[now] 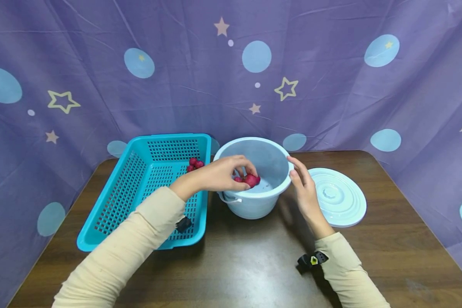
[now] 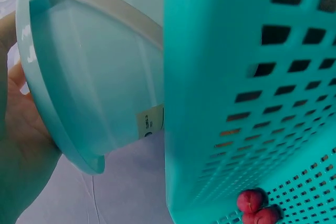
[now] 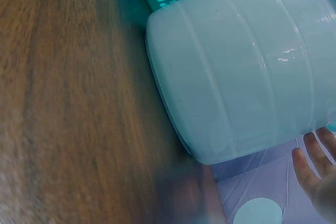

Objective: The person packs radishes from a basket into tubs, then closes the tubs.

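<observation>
My left hand [image 1: 231,173] reaches over the near left rim of a light-blue bucket [image 1: 254,205] and grips a few round red fruits [image 1: 251,180] above its inside. In the left wrist view, that hand [image 2: 26,135] is beside the bucket's rim, its fingers mostly hidden behind it. My right hand [image 1: 305,188] is at the bucket's right rim, fingertips right at the edge. The right wrist view shows its fingers [image 3: 315,161] extended along the bucket's side. Several more red fruits [image 1: 193,161] lie in the turquoise basket [image 1: 117,167] on the left.
A round pale-blue lid [image 1: 342,196] lies on the brown wooden table [image 1: 250,261] right of the bucket. The basket stands close to the bucket's left side. A purple patterned curtain [image 1: 200,85] hangs behind the table.
</observation>
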The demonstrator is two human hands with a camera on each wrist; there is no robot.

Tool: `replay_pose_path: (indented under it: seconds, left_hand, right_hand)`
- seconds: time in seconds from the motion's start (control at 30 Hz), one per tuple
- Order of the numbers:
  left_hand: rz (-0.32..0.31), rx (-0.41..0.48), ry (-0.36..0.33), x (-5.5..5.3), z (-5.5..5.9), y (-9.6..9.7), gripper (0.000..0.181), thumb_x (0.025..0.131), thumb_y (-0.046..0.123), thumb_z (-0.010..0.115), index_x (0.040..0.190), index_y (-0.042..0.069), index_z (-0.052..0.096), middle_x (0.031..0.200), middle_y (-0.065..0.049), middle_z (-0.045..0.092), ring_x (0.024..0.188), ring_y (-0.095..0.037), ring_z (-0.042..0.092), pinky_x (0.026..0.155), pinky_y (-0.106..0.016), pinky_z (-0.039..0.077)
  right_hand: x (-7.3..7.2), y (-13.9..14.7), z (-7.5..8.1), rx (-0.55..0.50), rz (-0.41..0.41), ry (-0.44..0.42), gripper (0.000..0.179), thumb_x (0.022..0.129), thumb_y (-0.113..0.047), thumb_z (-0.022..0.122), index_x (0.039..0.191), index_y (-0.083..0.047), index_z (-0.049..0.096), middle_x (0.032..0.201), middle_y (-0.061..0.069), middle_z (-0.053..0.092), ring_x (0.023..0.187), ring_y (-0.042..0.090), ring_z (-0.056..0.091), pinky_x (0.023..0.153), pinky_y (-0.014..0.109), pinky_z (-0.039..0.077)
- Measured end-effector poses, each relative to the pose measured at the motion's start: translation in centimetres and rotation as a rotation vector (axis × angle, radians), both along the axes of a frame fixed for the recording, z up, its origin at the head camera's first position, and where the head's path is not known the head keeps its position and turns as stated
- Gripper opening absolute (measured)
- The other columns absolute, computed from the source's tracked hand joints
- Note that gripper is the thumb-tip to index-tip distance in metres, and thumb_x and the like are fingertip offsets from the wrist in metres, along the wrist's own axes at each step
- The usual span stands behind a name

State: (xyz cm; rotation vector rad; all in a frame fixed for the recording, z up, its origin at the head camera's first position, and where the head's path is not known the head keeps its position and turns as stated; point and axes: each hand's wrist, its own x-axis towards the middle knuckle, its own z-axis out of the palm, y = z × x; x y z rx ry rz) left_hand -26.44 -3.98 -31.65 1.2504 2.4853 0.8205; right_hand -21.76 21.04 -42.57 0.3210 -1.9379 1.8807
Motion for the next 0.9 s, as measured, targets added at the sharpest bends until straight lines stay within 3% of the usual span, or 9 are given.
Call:
replay_pose_path:
  seconds: [0.23,0.47,0.7,0.9]
  left_hand:
    - [-0.013,0.002,-0.01,-0.1,-0.2,0.1,0.029,0.086,0.018,0.075,0.114,0.014,0.068,0.107,0.002,0.061,0.097,-0.021,0.063,0.087,-0.029,0.048]
    - [-0.009,0.018,-0.033,0.1,0.0,0.1,0.027,0.088,0.021,0.075,0.114,0.015,0.069,0.108,0.002,0.062,0.097,-0.02,0.063,0.088,-0.033,0.05]
    - [0.046,0.029,-0.023,0.0,0.6,-0.7,0.027,0.09,0.025,0.073,0.116,0.019,0.069,0.112,0.008,0.063,0.101,-0.011,0.058,0.09,-0.033,0.049]
    - [0.084,0.083,0.002,-0.5,1.1,-2.2,0.026,0.091,0.018,0.072,0.117,0.014,0.069,0.113,0.003,0.067,0.104,-0.02,0.06,0.097,-0.04,0.046]
  right_hand:
    - [0.0,-0.1,0.0,0.006,-0.006,0.008,0.039,0.104,-0.012,0.045,0.142,-0.003,0.051,0.142,0.011,0.052,0.123,0.014,0.051,0.105,0.026,0.036]
    - [0.0,0.0,0.0,0.009,-0.007,0.003,0.039,0.104,-0.012,0.045,0.142,-0.003,0.051,0.144,0.011,0.051,0.125,0.014,0.049,0.107,0.028,0.034]
    - [0.0,0.0,-0.1,-0.014,0.005,0.008,0.039,0.104,-0.012,0.045,0.142,-0.002,0.05,0.143,0.014,0.051,0.122,0.015,0.052,0.103,0.025,0.037]
    - [-0.1,0.0,-0.1,-0.019,0.009,0.007,0.039,0.104,-0.012,0.045,0.142,-0.002,0.049,0.143,0.014,0.051,0.122,0.015,0.051,0.103,0.025,0.038]
